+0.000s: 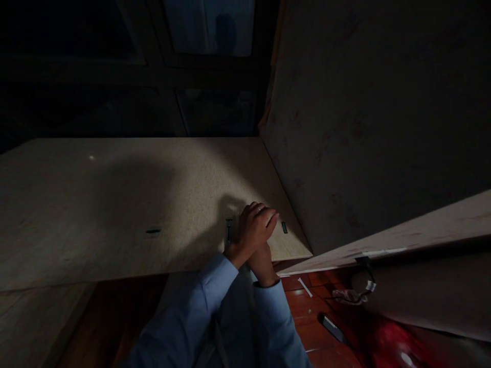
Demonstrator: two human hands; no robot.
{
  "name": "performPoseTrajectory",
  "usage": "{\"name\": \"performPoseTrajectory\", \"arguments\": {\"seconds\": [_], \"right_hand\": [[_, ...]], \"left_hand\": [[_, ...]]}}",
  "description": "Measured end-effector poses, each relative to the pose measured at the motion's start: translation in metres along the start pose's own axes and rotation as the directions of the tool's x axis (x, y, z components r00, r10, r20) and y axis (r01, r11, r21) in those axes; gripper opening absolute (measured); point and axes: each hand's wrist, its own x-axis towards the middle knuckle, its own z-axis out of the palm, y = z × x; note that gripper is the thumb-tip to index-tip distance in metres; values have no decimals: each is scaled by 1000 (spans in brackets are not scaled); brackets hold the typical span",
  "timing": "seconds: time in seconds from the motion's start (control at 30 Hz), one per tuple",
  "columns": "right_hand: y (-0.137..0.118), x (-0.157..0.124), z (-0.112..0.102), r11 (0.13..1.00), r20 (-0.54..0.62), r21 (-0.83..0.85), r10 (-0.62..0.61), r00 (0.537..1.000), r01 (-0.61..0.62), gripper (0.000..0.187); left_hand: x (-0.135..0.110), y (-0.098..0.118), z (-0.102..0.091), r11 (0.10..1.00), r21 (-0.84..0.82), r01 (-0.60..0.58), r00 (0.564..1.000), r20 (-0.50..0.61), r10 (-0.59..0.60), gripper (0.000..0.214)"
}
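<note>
L hand (253, 228) folded over R hand (264, 259), ctr. frame; can't tell grip's opening or contents.
Razor (229, 232) on sill (192, 189), just left: cd. be nudged if L wrist shifts.

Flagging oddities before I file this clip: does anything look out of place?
A white strip lies loose on the floor at right, near a silvery object; both look stray, perhaps dropped. On the ledge, no spill shows around the razor.
</note>
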Motion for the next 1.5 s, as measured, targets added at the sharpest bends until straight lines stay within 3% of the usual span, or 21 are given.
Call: {"name": "performPoseTrajectory", "arguments": {"seconds": [0.13, 0.2, 0.33, 0.43, 0.6, 0.73, 1.17, 1.5], "right_hand": [[-7, 2, -13, 988, 3, 150, 32, 999, -32, 30], [-9, 0, -18, 969, -22, 243, 52, 998, -45, 25], [-15, -3, -24, 954, -91, 294, 93, 992, -63, 29], [-21, -5, -25, 933, -126, 354, 108, 986, -57, 38], [-30, -6, -26, 903, -133, 424, 133, 982, -65, 44], [-31, -5, -23, 899, -135, 430, 151, 979, -79, 44], [-35, -4, -17, 926, -93, 358, 162, 982, -119, 46], [-18, -1, -21, 946, -163, 301, 176, 971, -121, 47]], "left_hand": [[-37, -21, -18, 991, -74, 112, 974, -190, -124, 15], [-56, -36, -21, 972, -109, 208, 948, -222, -227, 17], [-80, -65, -21, 892, -105, 440, 880, -150, -451, 26], [-87, -76, -19, 851, -54, 522, 850, -46, -525, 39], [-86, -78, -19, 856, 24, 516, 854, 63, -517, 43], [-87, -79, -21, 864, 16, 504, 860, 87, -503, 42], [-93, -79, -22, 858, -24, 512, 859, 31, -512, 41], [-99, -83, -17, 873, -90, 479, 875, -25, -483, 40]]}}
